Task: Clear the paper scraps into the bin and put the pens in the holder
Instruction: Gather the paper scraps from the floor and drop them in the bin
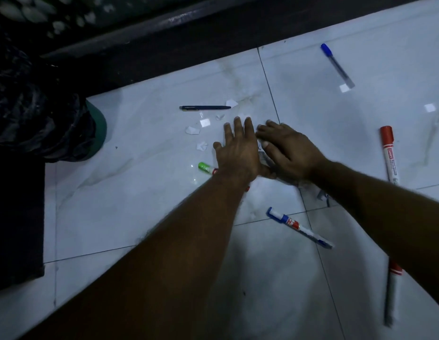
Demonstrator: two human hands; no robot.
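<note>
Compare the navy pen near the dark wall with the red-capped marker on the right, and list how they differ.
The navy pen is slim and dark all over, while the red-capped marker is much thicker, with a white labelled body. The navy pen lies across the view, while the red-capped marker points away from the camera, cap at the far end. Both lie flat on the tiled floor, and neither is being held.
</note>
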